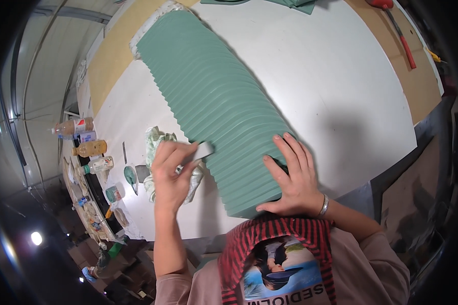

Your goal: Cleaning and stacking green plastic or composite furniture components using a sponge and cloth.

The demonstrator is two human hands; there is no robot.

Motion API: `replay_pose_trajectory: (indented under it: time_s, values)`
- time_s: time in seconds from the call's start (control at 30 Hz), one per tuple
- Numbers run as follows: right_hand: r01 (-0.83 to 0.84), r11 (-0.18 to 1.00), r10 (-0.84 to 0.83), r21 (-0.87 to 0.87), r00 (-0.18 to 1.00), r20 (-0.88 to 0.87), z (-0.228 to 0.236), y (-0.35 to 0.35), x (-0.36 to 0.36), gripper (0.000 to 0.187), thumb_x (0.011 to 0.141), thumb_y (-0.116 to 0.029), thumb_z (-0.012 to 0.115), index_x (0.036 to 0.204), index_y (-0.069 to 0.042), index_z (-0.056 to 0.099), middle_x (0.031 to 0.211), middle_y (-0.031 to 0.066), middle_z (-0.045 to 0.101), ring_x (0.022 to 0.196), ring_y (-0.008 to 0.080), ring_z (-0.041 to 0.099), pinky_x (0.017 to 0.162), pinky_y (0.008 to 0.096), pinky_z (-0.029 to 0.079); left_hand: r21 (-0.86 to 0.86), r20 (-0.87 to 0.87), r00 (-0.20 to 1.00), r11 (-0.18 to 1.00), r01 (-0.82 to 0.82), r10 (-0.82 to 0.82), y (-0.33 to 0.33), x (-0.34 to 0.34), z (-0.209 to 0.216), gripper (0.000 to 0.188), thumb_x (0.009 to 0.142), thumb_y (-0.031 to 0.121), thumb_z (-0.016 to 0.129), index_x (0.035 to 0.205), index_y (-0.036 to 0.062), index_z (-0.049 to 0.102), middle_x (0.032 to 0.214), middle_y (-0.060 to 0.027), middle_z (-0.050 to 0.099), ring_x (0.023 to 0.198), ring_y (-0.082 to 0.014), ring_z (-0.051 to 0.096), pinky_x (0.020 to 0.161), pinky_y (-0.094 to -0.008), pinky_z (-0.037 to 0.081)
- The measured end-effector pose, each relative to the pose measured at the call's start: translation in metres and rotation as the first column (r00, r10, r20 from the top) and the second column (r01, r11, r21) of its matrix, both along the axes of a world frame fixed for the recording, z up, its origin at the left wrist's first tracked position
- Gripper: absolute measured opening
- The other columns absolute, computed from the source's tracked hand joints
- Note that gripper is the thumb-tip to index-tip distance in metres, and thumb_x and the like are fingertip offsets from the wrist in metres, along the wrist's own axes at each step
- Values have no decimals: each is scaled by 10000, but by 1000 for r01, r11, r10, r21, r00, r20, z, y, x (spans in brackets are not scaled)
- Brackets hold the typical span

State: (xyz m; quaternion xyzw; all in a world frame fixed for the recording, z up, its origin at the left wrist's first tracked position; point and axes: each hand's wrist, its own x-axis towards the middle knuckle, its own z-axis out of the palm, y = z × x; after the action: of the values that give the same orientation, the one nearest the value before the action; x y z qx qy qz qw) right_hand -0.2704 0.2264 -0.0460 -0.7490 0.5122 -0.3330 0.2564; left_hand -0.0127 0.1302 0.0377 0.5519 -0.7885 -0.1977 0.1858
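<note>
On the left, bottles sit near the edge of the white table; a crumpled cloth is partly hidden by the left hand, whose thumb and fingers are clamped on a pale block at the left edge of the green pieces; these lie overlapped in one long row on the table, running away from the person's body; each looks thin, light and bendable, probably likelier to slide or crease than break, and best taken by its edges, with a palm steadying the row; the right hand lies over the near right part, fingers apart, clamped on nothing visible; farther right is a red-handled tool; counted: three bottles, one cloth, one block, one red-handled tool; the green pieces lap too closely to count surely.
</note>
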Motion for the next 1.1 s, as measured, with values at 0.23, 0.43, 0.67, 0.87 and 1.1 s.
replay_pose_trajectory:
  time_s: [0.23,0.43,0.67,0.87,1.1]
  values:
    - [3,999,-3,-34,1000,6,1,-1,2,995,501,-494,886,1337,-75,546,1529,280,354,1410,473,341,1104,620,298,-14,17,986,986,-165,165,26,30,19,359,678,-134,740,1016,-16,737,918,-88,647,842,-189,616,739,-278,489]
    - [7,999,-7,-40,1000,-6,1,-1,3,1008,496,-491,887,1347,-79,537,1526,284,354,1410,474,342,1099,611,306,-118,-92,995,993,24,-35,13,-31,1,355,669,-94,768,1012,-7,734,934,-97,665,845,-222,609,720,-311,482]
    - [17,999,-17,-43,1000,-3,-1,-2,3,995,509,-496,882,1344,-75,541,1524,285,358,1410,474,344,1102,609,302,-76,-4,1000,997,-24,24,27,6,1,348,654,-90,767,982,17,726,905,-93,651,849,-280,589,750,-386,473]
    - [8,999,-10,-53,1000,-26,-2,-1,2,993,524,-529,868,1345,-74,543,1520,285,365,1405,476,350,1102,611,298,-101,-9,991,986,-133,133,33,1,7,361,670,-105,765,1010,10,731,922,-88,654,826,-218,604,693,-314,478]
    - [6,999,-7,-45,1000,-23,-5,-2,3,949,595,-602,813,1326,-53,560,1519,286,370,1400,483,350,1095,618,298,-67,27,991,990,-127,130,40,20,0,337,666,-113,761,980,5,730,921,-95,669,840,-240,610,716,-321,493]
